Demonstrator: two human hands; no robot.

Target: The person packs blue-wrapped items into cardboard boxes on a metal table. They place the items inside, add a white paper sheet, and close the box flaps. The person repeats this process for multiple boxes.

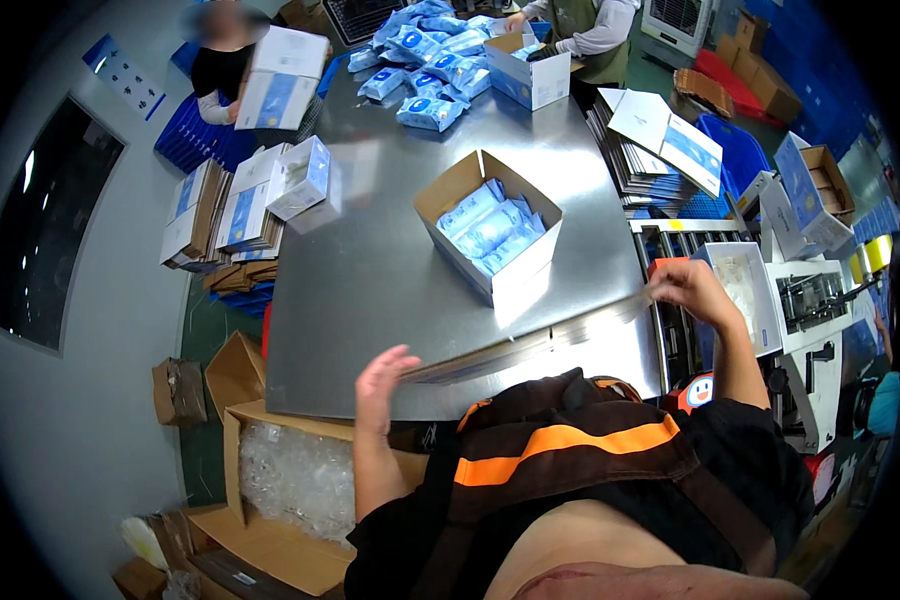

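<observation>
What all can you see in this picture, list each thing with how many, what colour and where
metal table: one, grey steel, centre.
open carton: one, brown and white, mid-table, holding pale blue packets.
loose packets: a heap, blue and white, far end of table.
second open box: one, white and blue, far end, beside a co-worker's hand.
flat box blanks: stacks, white and blue, left table edge.
folded blanks: stack, white and blue, right of table.
floor carton: one, brown, lower left, filled with clear plastic.
flat sheet stack: one, thin and blurred, near edge, between both hands.
left hand: at the stack's left end.
right hand: fingers at its right end.
</observation>
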